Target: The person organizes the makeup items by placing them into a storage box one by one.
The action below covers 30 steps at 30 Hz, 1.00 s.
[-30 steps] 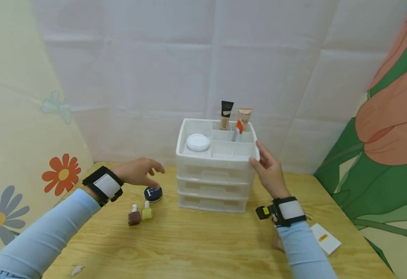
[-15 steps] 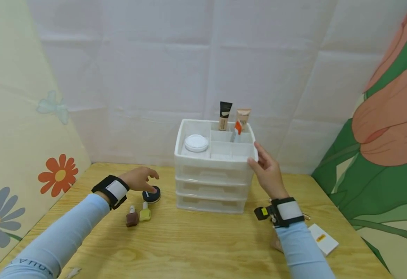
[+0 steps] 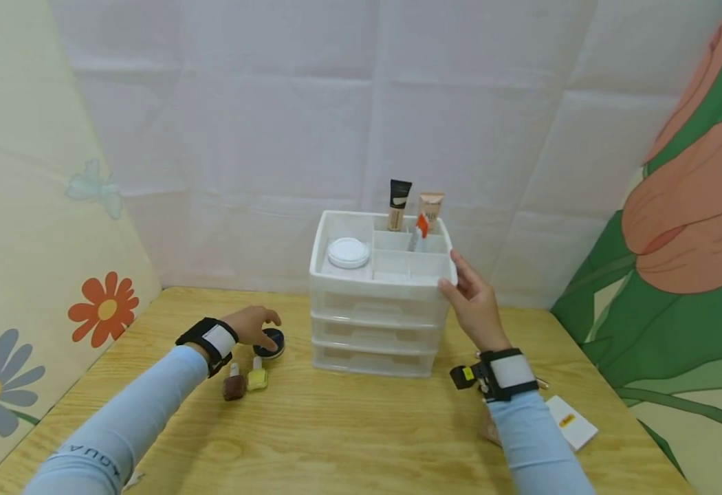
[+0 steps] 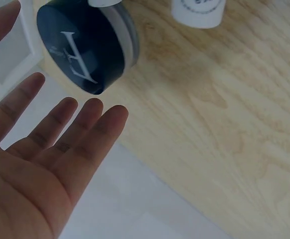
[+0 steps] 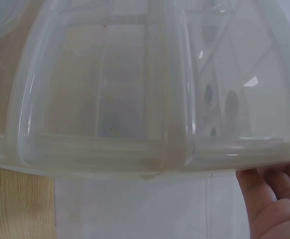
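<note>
In the head view my left hand [image 3: 252, 326] is just over a round dark blue cosmetic jar [image 3: 271, 343], fingers spread and thumb by its lid. The left wrist view shows the fingers apart beside the jar [image 4: 82, 47], which bears a white letter. My right hand [image 3: 477, 309] holds the upper right front corner of a white plastic drawer organizer [image 3: 373, 330], thumb on the front and fingers along the side. In the right wrist view the fingers [image 5: 257, 191] meet the organizer's edge. A white round compact [image 3: 348, 253] lies in its top tray.
A brown nail polish bottle [image 3: 234, 386] and a yellow one [image 3: 257, 377] stand in front of the jar. A black-capped tube [image 3: 399, 205], a peach tube [image 3: 431, 206] and an orange-tipped tube [image 3: 421, 228] stand in the tray. A white box [image 3: 573, 423] lies right on the table.
My left hand has come down and slightly forward to the jar, its forearm shifting right. The right hand stays on the organizer's corner.
</note>
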### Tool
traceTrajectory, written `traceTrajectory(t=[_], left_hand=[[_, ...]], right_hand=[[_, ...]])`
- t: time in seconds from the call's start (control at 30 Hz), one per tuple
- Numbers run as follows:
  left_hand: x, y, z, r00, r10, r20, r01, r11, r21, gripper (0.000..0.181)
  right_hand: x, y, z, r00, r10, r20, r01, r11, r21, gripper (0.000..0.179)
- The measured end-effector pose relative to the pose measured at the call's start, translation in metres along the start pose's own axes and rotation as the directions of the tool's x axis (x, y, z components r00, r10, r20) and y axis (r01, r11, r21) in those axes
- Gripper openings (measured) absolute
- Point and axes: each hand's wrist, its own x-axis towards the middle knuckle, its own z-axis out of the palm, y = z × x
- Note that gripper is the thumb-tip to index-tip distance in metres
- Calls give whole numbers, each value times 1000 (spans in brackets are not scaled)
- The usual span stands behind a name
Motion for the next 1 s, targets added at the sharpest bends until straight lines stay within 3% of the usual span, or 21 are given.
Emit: traceTrajectory(t=[0.33, 1.0], left_hand=[[2, -5, 12, 999, -24, -23, 23, 999, -27, 46], [2, -2, 8, 999, -24, -42, 22, 998, -54, 45]], right_hand=[[0, 0, 0, 1000, -9, 2, 9, 1000, -4, 59], [0, 2, 0, 1000, -7, -1, 7, 1000, -7, 59]])
